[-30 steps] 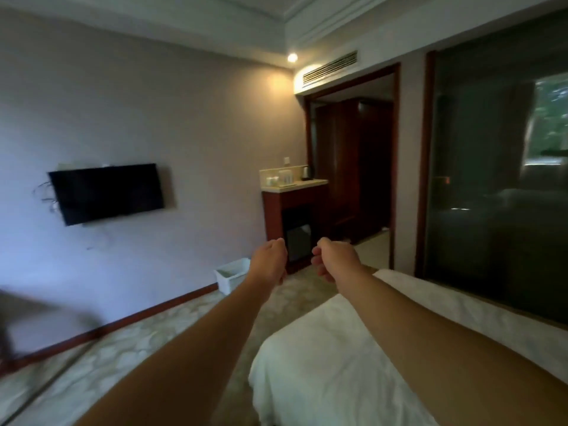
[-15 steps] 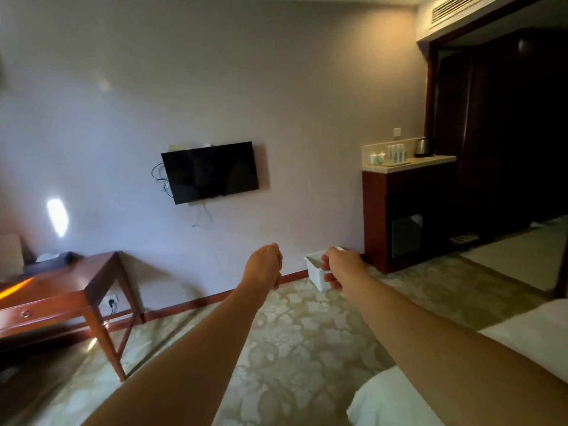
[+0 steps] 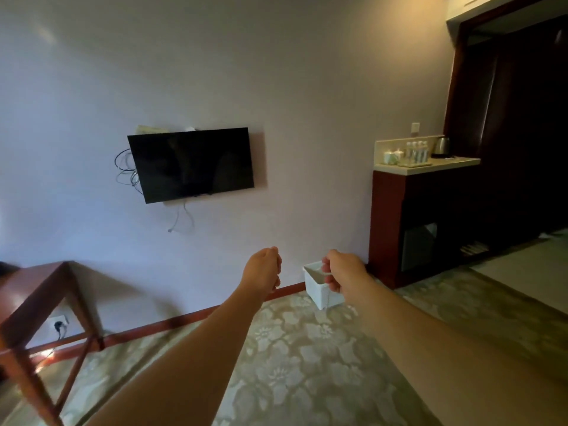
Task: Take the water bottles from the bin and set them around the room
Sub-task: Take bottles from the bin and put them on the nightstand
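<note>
A white bin [image 3: 318, 292] stands on the carpet against the wall, by the foot of a dark red cabinet [image 3: 388, 229]; what it holds is hidden. Several clear water bottles [image 3: 416, 152] stand in a row on the cabinet's pale counter [image 3: 430, 168]. Both my arms reach out in front of me. My left hand [image 3: 263, 270] has its fingers curled and holds nothing. Just left of the bin in the picture, it is well short of it. My right hand [image 3: 342, 273] is also curled and empty, and it overlaps the bin's right side.
A black TV [image 3: 190, 164] hangs on the wall with loose cables at its left. A wooden table [image 3: 33, 292] with crossed legs stands at the left edge. A kettle [image 3: 441, 146] sits on the counter. Flowered carpet [image 3: 307, 358] covers the floor; a dark doorway opens at the right.
The view has swung left and moved toward the wall: the bed has left the picture, the TV and bin are nearer. Both hands stay curled and empty.
</note>
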Demonstrator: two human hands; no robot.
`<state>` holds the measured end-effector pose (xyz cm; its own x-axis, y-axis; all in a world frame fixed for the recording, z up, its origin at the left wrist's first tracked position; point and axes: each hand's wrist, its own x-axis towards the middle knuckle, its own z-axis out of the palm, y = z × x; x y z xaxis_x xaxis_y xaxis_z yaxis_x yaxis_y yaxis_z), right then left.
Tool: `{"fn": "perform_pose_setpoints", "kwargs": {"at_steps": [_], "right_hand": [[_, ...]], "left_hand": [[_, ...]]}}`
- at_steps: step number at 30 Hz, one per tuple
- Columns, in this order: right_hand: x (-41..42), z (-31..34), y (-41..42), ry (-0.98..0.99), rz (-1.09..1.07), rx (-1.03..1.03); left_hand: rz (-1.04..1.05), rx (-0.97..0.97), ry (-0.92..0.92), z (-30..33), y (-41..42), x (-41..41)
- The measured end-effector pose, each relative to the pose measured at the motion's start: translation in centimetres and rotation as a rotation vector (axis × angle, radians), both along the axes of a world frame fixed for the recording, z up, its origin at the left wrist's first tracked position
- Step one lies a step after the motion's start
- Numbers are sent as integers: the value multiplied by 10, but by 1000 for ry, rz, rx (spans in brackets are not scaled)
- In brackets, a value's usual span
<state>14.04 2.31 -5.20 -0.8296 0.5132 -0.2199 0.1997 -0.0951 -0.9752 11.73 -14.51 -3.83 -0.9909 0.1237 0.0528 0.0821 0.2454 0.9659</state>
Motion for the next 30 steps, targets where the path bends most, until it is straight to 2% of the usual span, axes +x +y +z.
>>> {"fn": "perform_pose_setpoints", "kwargs": {"at_steps": [10,14,20,30], "right_hand": [[-230,-12,54,-65,-111,14],[-311,-33,88,-86,-120,-23],[-449,-52,161,-67,-83,-28],[-633,-37,261,-48,-51,-24]], "left_hand": [[-114,11,-61,-6,49,-244],[-189,-12,-72,-21,92,-328],[-178,42,-136,-27,165,-467],[-180,73,-162,-21,276,-665]]}}
